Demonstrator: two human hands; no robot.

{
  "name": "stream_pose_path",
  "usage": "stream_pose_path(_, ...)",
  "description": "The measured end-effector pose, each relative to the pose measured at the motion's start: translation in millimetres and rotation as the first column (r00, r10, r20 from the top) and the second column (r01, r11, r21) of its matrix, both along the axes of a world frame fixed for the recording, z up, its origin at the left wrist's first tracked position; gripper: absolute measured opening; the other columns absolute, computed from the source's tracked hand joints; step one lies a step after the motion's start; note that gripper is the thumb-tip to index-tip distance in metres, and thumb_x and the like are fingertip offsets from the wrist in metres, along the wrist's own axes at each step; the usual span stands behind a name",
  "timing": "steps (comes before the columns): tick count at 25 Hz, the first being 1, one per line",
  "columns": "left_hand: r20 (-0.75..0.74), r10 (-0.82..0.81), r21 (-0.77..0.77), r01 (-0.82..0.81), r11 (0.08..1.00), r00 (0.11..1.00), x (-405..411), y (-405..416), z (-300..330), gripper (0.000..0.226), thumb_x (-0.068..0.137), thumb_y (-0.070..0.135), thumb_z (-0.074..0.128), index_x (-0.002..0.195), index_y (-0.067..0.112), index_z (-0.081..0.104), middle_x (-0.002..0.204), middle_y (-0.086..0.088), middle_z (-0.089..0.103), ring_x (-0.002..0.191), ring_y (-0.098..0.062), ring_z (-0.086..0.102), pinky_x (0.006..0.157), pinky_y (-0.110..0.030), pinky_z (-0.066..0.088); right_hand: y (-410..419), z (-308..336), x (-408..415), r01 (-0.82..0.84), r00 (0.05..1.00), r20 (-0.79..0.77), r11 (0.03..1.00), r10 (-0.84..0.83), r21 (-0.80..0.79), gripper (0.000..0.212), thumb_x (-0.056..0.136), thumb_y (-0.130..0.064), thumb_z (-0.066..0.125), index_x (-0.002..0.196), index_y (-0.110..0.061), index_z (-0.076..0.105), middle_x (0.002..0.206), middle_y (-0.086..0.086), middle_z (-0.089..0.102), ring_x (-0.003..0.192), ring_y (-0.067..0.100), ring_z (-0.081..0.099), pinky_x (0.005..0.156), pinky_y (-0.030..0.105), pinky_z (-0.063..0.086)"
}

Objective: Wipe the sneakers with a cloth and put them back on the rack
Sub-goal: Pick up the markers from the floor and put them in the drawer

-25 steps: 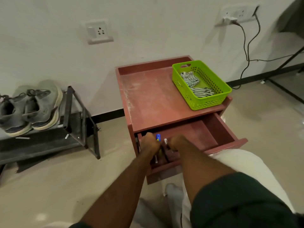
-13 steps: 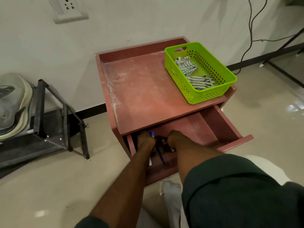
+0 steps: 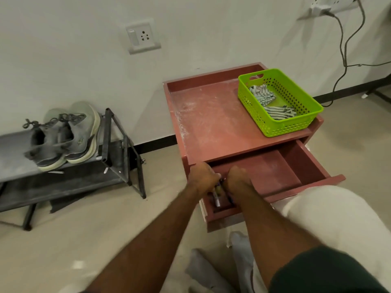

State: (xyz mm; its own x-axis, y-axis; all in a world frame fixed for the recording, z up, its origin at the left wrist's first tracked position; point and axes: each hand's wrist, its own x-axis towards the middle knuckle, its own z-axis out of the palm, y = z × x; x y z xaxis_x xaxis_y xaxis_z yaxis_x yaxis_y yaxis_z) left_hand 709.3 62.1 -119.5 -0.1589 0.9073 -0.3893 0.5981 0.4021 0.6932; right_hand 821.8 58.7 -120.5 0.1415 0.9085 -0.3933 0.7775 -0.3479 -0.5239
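Observation:
A pair of grey sneakers [image 3: 63, 134] with pale soles stands on the top shelf of a dark metal rack [image 3: 118, 157] at the left. Striped cloths [image 3: 262, 96] lie in a green basket [image 3: 281, 132] on the red cabinet [image 3: 211, 123]. My left hand [image 3: 203, 178] and my right hand [image 3: 239, 182] are side by side in the left end of the open drawer [image 3: 296, 166]. Both are curled around a small bunch of pen-like items [image 3: 218, 196]. My fingertips are hidden.
A wall socket [image 3: 143, 37] is above the rack, and another at the top right has a black cable [image 3: 344, 60] hanging to the floor. My knee in pale trousers [image 3: 330, 218] is beside the drawer front. White cloth [image 3: 239, 246] lies on the floor below.
The view swung left, so both sneakers and more of the rack show again. My hands stayed together in the drawer's left end, still working at the small items.

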Motion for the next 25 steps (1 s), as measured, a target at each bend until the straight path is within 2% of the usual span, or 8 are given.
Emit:
stream_pose_path(2,-0.001,-0.052,-0.024,0.052,0.998,0.999,-41.5,-21.6,27.5,0.018,0.086,0.016,0.072,0.072,0.005,0.067,0.059,-0.003,0.061,0.047,-0.012,0.052,0.045,-0.021,0.044,-18.3,14.8,-28.1,-0.065,0.995,0.079,0.994,0.059,0.084,0.021,0.086,-0.028,0.069,0.091,-0.012,0.057,0.101,0.012,0.063,0.088,0.031,0.062,0.073,0.035,0.053)
stream_pose_path(4,-0.042,-0.039,-0.067,0.036,0.997,0.998,-97.8,-47.7,49.9,0.019,0.090,0.020,0.071,0.079,0.005,0.067,0.061,-0.003,0.060,0.047,-0.010,0.051,0.038,-0.017,0.036,-40.5,30.0,-65.1,-0.143,0.988,0.083,0.981,0.133,0.129,0.018,0.080,-0.026,0.071,0.084,-0.013,0.058,0.091,0.007,0.062,0.077,0.024,0.059,0.068,0.031,0.053)
stream_pose_path(9,-0.094,0.287,-0.035,-0.291,0.956,0.953,-245.9,-119.5,61.7,0.032,0.088,0.035,0.070,0.071,0.009,0.066,0.065,-0.007,0.063,0.049,-0.018,0.051,0.040,-0.019,0.033,-79.0,59.0,-166.9,-0.211,0.963,-0.097,0.924,0.253,0.317,0.002,0.074,-0.015,0.060,0.076,-0.014,0.061,0.076,0.004,0.059,0.071,0.024,0.057,0.061,0.031,0.053)
stream_pose_path(12,-0.156,0.483,-0.048,-0.495,0.868,0.862,-330.3,-179.4,49.8,0.035,0.088,0.036,0.071,0.080,0.002,0.069,0.066,-0.006,0.064,0.047,-0.015,0.051,0.041,-0.019,0.036,-102.5,59.5,-260.4,-0.388,0.890,-0.136,0.880,0.435,0.274,0.009,0.072,-0.014,0.058,0.079,-0.015,0.064,0.088,0.009,0.064,0.083,0.032,0.062,0.071,0.034,0.057)
stream_pose_path(15,-0.228,0.600,-0.069,-0.627,0.776,0.767,-398.1,-228.0,21.4,0.038,0.090,0.037,0.071,0.087,-0.001,0.069,0.077,-0.013,0.070,0.051,-0.017,0.056,0.047,-0.023,0.043,-137.4,50.4,-359.7,-0.604,0.763,-0.105,0.761,0.638,0.237,0.020,0.072,-0.016,0.062,0.092,-0.015,0.066,0.099,0.013,0.065,0.095,0.036,0.063,0.079,0.035,0.057)
stream_pose_path(19,-0.282,0.620,-0.200,-0.677,0.708,0.732,-460.2,-279.1,-23.1,0.035,0.089,0.034,0.072,0.091,0.000,0.068,0.078,-0.013,0.069,0.053,-0.016,0.056,0.042,-0.023,0.040,-200.7,12.8,-460.1,-0.802,0.581,-0.082,0.586,0.810,0.115,0.028,0.080,-0.025,0.075,0.103,-0.014,0.064,0.102,0.007,0.063,0.095,0.028,0.064,0.069,0.031,0.054)
stream_pose_path(21,-0.313,0.621,-0.235,-0.692,0.682,0.718,-487.7,-304.1,-47.2,0.034,0.089,0.033,0.072,0.087,0.000,0.068,0.072,-0.012,0.068,0.053,-0.017,0.059,0.045,-0.025,0.045,-229.0,-25.4,-488.9,-0.854,0.516,-0.077,0.520,0.853,0.037,0.025,0.082,-0.023,0.073,0.102,-0.013,0.062,0.102,0.006,0.064,0.094,0.026,0.064,0.064,0.029,0.049)
stream_pose_path(25,-0.338,0.665,-0.304,-0.746,0.593,0.666,-516.7,-346.4,-123.6,0.037,0.085,0.032,0.075,0.088,-0.004,0.068,0.071,-0.013,0.073,0.064,-0.028,0.072,0.076,-0.038,0.062,-253.3,-117.1,-506.5,-0.913,0.395,-0.014,0.391,0.919,-0.118,0.018,0.080,-0.016,0.065,0.098,-0.014,0.063,0.106,0.007,0.061,0.100,0.030,0.063,0.071,0.032,0.053)
